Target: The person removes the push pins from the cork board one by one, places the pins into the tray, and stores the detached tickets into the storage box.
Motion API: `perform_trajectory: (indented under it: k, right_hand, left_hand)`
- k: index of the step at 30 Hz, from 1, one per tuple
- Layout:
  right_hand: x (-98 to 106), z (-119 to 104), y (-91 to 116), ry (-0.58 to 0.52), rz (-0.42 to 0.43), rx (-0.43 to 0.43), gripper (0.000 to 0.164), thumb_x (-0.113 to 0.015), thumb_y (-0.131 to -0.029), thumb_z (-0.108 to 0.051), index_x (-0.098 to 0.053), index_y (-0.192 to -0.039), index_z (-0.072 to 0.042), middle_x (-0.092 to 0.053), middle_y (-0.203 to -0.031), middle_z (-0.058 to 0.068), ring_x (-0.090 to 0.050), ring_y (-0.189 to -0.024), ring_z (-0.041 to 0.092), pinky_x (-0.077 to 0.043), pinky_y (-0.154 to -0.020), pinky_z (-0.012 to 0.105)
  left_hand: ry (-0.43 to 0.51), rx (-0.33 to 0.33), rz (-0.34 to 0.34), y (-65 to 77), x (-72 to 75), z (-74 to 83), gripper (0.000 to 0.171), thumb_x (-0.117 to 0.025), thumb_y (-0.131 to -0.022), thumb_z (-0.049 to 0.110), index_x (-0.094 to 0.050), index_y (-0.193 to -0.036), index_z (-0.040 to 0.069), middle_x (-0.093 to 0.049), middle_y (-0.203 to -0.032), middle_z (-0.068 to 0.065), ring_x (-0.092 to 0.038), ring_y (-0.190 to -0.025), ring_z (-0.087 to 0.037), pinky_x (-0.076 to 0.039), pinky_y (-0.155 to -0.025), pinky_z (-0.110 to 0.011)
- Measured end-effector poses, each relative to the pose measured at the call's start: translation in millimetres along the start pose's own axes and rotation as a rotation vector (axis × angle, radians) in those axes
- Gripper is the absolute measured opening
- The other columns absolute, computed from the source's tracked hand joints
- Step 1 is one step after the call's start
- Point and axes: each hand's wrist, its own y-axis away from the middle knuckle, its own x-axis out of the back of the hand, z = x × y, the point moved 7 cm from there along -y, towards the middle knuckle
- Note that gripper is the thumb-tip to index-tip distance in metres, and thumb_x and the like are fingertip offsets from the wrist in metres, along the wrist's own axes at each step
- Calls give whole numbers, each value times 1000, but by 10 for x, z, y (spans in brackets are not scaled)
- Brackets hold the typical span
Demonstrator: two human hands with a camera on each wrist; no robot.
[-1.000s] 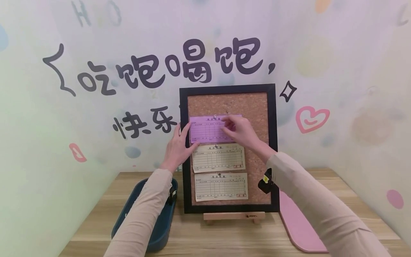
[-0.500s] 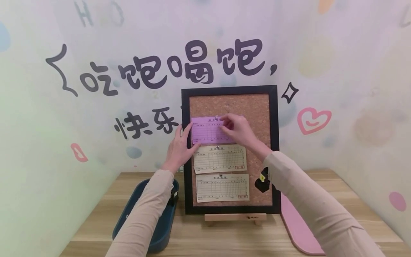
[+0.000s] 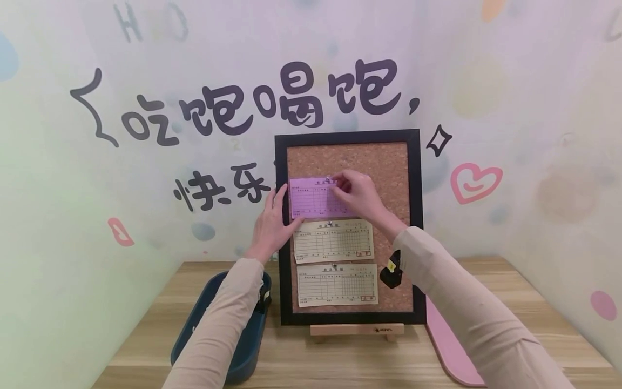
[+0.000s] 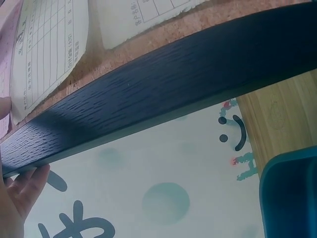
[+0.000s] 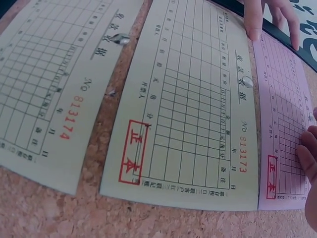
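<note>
A black-framed corkboard point(image 3: 347, 156) leans on a small wooden stand point(image 3: 357, 329). Pinned to it are a pink receipt slip point(image 3: 311, 199) and, below, two cream receipt slips point(image 3: 334, 240). My left hand point(image 3: 272, 227) grips the frame's left edge beside the pink slip; in the left wrist view its fingers point(image 4: 32, 188) lie behind the black frame point(image 4: 124, 104). At the pink slip's top edge, my right hand point(image 3: 362, 197) has thumb and fingers bent close to a clear pushpin point(image 3: 328, 180). Whether they pinch the pin cannot be made out.
A deep blue tray point(image 3: 243, 367) stands on the wooden table point(image 3: 146, 335) at the left, partly behind the left sleeve. A pink board point(image 3: 454, 346) lies at the right, partly under the right sleeve. Behind everything rises a wall point(image 3: 525, 108) with lettering.
The right fingertips have crept leftward over the pink slip, nearer its pushpin. My left hand keeps its place on the frame. The view has shifted slightly.
</note>
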Motion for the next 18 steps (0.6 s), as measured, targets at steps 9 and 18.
perform_trajectory:
  k: [9,18]
  right_hand:
    - [1,10,-33,27,14,-25,16,-63,-82,-6,-65,-97,0,-62,-82,9,-55,-70,16,-47,-64,27]
    - [-10,19,-78,30,-2,-38,16,-63,-83,-9,-65,-97,-1,-62,-82,7,-54,-69,15,-46,-62,26]
  left_hand:
    - [6,-5,30,14,0,-2,81,-67,-80,35,-23,-144,12,-30,-140,-21,-60,-83,-34,-50,-69,-42]
    - [16,-8,50,13,6,2,80,-67,-80,34,-24,-143,12,-31,-140,-21,-60,-85,-35,-50,-68,-43]
